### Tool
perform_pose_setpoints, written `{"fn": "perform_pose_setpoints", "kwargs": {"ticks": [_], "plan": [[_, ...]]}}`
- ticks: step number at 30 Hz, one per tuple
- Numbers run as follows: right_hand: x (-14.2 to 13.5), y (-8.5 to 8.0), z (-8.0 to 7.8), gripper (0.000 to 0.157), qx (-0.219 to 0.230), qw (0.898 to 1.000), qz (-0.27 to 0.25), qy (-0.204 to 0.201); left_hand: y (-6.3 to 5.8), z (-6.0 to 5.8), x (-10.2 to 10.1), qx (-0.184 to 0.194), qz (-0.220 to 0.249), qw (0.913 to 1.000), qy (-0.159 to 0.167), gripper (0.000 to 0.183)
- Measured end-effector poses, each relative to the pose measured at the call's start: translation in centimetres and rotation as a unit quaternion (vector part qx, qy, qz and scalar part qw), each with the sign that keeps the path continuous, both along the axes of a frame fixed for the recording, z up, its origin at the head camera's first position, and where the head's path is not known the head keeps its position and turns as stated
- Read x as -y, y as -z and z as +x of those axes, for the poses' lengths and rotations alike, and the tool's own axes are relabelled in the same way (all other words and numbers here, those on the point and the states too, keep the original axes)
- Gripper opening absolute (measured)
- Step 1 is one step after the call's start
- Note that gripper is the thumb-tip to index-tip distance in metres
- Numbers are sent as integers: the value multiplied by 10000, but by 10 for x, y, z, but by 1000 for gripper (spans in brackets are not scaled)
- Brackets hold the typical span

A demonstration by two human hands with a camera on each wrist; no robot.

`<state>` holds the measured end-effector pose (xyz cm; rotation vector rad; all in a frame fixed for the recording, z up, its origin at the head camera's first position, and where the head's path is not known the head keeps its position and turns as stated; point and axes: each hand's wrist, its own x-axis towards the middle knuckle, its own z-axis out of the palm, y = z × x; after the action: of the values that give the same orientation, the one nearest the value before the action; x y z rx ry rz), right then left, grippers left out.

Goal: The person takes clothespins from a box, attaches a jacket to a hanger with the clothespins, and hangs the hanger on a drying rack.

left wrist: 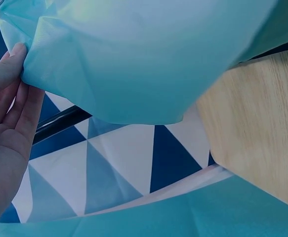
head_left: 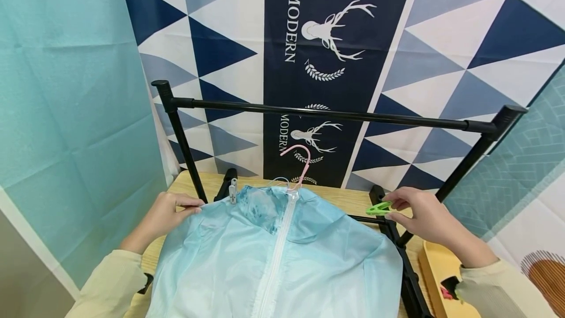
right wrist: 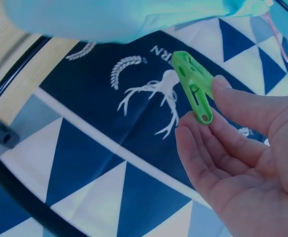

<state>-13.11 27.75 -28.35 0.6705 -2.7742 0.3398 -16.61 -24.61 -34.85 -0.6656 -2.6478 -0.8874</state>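
Observation:
A light blue zip-up jacket (head_left: pixel 326 264) hangs on a pink hanger (head_left: pixel 306 161) whose hook rises from the collar, below the rack's bar. My left hand (head_left: pixel 165 217) pinches the jacket's shoulder between thumb and fingers; the left wrist view shows the fabric (left wrist: pixel 109 69) bunched at the fingertips. A grey clothespin (head_left: pixel 233 191) is clipped on the jacket between that hand and the collar. Off the jacket's other shoulder, my right hand (head_left: pixel 425 215) pinches a green clothespin (head_left: pixel 378 208) by its handle ends, apart from the fabric. In the right wrist view the green clothespin (right wrist: pixel 190 81) points away from the palm.
A black garment rack with a horizontal bar (head_left: pixel 326 113) stands on a wooden table (head_left: pixel 200 183). A yellow tray (head_left: pixel 434 274) with small items lies at the right, under my right forearm. Behind hangs a patterned cloth (head_left: pixel 229 28); a teal curtain (head_left: pixel 75 102) covers the left.

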Motion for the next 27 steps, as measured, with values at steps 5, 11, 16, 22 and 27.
{"fn": "perform_pose_setpoints", "kwargs": {"ticks": [5,11,16,22,27], "plan": [[6,-4,1,26,-423,9985,-142,-312,-1,0,0,-60,-19,10000,13,17],[12,-8,1,30,-819,9945,-184,-622,-1,-1,-1,-98,-19,9999,30,16],[17,-13,0,29,-941,9918,-188,-846,0,0,-1,-90,-13,10000,26,17],[27,-26,-4,24,-507,9940,-111,-961,1,1,0,-15,-32,10000,-15,17],[37,-40,-11,19,-2,9962,30,-869,2,0,0,-50,-68,10000,-17,17]]}}
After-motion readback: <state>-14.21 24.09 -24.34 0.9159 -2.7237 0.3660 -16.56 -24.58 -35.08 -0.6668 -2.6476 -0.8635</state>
